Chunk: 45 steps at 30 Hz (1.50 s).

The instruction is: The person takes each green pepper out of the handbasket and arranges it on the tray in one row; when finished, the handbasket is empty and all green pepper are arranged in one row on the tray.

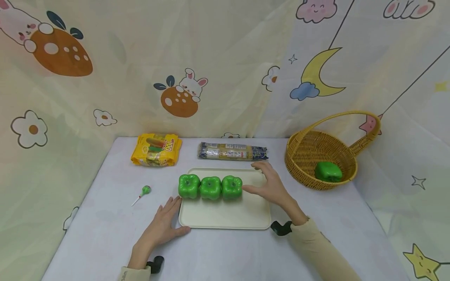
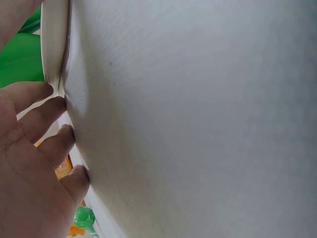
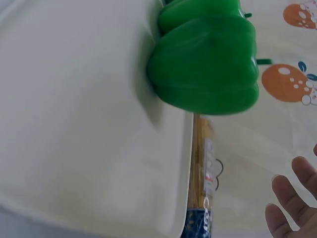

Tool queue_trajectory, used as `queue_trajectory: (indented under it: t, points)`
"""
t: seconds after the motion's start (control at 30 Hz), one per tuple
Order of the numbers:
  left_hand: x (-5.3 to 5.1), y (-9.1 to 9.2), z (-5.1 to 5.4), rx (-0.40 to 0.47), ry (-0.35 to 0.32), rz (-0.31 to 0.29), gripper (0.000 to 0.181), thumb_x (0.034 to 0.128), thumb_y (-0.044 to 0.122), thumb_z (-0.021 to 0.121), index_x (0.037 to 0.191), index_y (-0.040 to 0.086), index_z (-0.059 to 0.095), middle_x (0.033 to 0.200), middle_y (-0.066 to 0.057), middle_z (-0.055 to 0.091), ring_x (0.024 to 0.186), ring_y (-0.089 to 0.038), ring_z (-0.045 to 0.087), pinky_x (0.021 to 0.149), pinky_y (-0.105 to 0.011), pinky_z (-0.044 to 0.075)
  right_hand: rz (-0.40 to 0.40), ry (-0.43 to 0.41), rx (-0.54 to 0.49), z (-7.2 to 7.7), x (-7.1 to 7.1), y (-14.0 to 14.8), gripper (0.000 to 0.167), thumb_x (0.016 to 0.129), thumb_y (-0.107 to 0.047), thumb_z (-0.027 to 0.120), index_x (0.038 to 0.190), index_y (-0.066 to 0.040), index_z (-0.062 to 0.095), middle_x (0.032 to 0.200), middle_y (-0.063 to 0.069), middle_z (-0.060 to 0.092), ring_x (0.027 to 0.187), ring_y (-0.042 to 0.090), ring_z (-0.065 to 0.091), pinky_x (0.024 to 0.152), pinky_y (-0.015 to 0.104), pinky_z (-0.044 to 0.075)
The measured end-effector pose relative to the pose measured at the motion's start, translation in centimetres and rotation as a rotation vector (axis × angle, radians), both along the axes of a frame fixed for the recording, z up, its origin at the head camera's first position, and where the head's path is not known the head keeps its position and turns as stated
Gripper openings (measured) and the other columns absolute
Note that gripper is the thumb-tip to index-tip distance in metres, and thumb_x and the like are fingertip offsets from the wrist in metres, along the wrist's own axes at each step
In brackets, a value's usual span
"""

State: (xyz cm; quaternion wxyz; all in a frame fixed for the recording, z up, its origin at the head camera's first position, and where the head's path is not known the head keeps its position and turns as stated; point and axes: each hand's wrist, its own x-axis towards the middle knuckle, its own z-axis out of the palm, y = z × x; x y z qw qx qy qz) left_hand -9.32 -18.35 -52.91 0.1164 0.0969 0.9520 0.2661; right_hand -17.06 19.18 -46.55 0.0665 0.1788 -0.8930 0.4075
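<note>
Three green bell peppers stand in a row on the cream tray (image 1: pixel 225 214): a left one (image 1: pixel 189 186), a middle one (image 1: pixel 210 188) and a right one (image 1: pixel 232 187). My left hand (image 1: pixel 162 228) rests at the tray's left edge, fingers spread and fingertips touching the rim. Over the tray's right side is my right hand (image 1: pixel 270 186), thumb and fingers apart, holding nothing. Its thumb tip is close beside the right pepper; whether they touch I cannot tell. In the right wrist view the fingers (image 3: pixel 292 198) stand away from the nearest pepper (image 3: pixel 205 69).
A wicker basket (image 1: pixel 299 171) with a raised handle stands at the right and holds another green pepper (image 1: pixel 328 171). Behind the tray lie a yellow snack packet (image 1: pixel 156 150) and a long clear pack of noodles (image 1: pixel 232 152). A green lollipop (image 1: pixel 145 190) lies to the left.
</note>
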Motion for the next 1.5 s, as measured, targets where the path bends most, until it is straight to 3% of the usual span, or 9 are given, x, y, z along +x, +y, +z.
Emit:
queue_trajectory:
  t: [0.17, 0.4, 0.6, 0.67, 0.87, 0.93, 1.07, 1.33, 1.5]
  points:
    - [-0.1, 0.0, -0.2, -0.001, 0.004, -0.004, 0.107, 0.0764, 0.054, 0.082, 0.158, 0.007, 0.03, 0.166, -0.015, 0.029, 0.156, -0.041, 0.02, 0.125, -0.068, 0.014, -0.035, 0.022, -0.018, 0.5, 0.1, 1.7, 0.071, 0.074, -0.03, 0.088, 0.134, -0.009, 0.056, 0.134, 0.013, 0.056, 0.124, 0.03, 0.053, 0.099, 0.053, 0.048]
    - [-0.2, -0.1, -0.3, -0.008, -0.007, 0.0, 0.109, 0.076, 0.058, 0.08, 0.158, 0.007, 0.029, 0.166, -0.015, 0.028, 0.156, -0.041, 0.018, 0.126, -0.068, 0.014, -0.099, 0.078, -0.033, 1.2, 0.2, 4.3, 0.067, 0.073, -0.021, 0.089, 0.131, -0.006, 0.057, 0.13, 0.015, 0.058, 0.117, 0.028, 0.054, 0.092, 0.039, 0.044]
    - [-0.1, -0.1, -0.2, -0.002, -0.014, -0.001, 0.108, 0.0769, 0.057, 0.08, 0.158, 0.007, 0.029, 0.167, -0.015, 0.027, 0.156, -0.041, 0.018, 0.126, -0.067, 0.013, -0.146, 0.071, -0.03, 1.7, 0.3, 6.7, 0.066, 0.075, -0.018, 0.088, 0.132, -0.005, 0.057, 0.13, 0.016, 0.056, 0.116, 0.025, 0.051, 0.097, 0.04, 0.044]
    - [-0.2, 0.0, -0.1, -0.001, -0.012, -0.003, 0.108, 0.077, 0.057, 0.08, 0.158, 0.007, 0.029, 0.167, -0.015, 0.027, 0.156, -0.041, 0.018, 0.126, -0.067, 0.012, -0.166, 0.089, -0.009, 1.8, 0.3, 7.5, 0.065, 0.076, -0.019, 0.088, 0.131, -0.005, 0.057, 0.129, 0.014, 0.057, 0.115, 0.019, 0.05, 0.098, 0.035, 0.045]
    - [-0.2, 0.0, 0.1, -0.007, -0.019, 0.006, 0.109, 0.0763, 0.057, 0.081, 0.158, 0.006, 0.029, 0.166, -0.016, 0.027, 0.156, -0.041, 0.017, 0.127, -0.067, 0.012, -0.214, 0.117, 0.017, 2.2, -0.3, 9.4, 0.063, 0.076, -0.019, 0.087, 0.129, -0.002, 0.058, 0.128, 0.019, 0.056, 0.117, 0.03, 0.053, 0.097, 0.048, 0.047]
    - [-0.2, 0.0, 0.1, -0.005, -0.025, 0.011, 0.109, 0.076, 0.056, 0.081, 0.158, 0.006, 0.029, 0.166, -0.016, 0.028, 0.156, -0.041, 0.017, 0.127, -0.067, 0.012, -0.229, 0.113, 0.023, 2.3, -0.5, 10.1, 0.063, 0.078, -0.02, 0.086, 0.129, 0.0, 0.057, 0.128, 0.021, 0.055, 0.117, 0.034, 0.053, 0.097, 0.053, 0.046]
    - [-0.2, 0.0, 0.0, -0.006, -0.032, 0.014, 0.109, 0.0761, 0.056, 0.081, 0.158, 0.007, 0.029, 0.166, -0.016, 0.027, 0.157, -0.041, 0.017, 0.127, -0.066, 0.011, -0.266, 0.11, 0.015, 2.9, -0.7, 11.5, 0.063, 0.08, -0.021, 0.084, 0.131, 0.002, 0.056, 0.129, 0.021, 0.055, 0.117, 0.033, 0.051, 0.094, 0.049, 0.043]
    - [-0.1, -0.1, 0.1, 0.0, -0.019, 0.007, 0.108, 0.0765, 0.056, 0.081, 0.158, 0.007, 0.029, 0.166, -0.016, 0.028, 0.156, -0.041, 0.018, 0.127, -0.067, 0.012, -0.38, 0.052, 0.039, 3.3, -1.1, 14.0, 0.067, 0.085, -0.033, 0.08, 0.138, -0.001, 0.052, 0.134, 0.019, 0.051, 0.121, 0.033, 0.049, 0.088, 0.022, 0.037]
    - [-0.1, -0.1, 0.2, -0.001, -0.019, 0.006, 0.109, 0.0763, 0.057, 0.08, 0.158, 0.007, 0.029, 0.166, -0.016, 0.028, 0.156, -0.041, 0.018, 0.127, -0.067, 0.013, -0.398, 0.013, 0.046, 3.0, -1.3, 14.9, 0.071, 0.086, -0.037, 0.079, 0.141, -0.002, 0.05, 0.136, 0.018, 0.05, 0.121, 0.031, 0.048, 0.09, 0.031, 0.042]
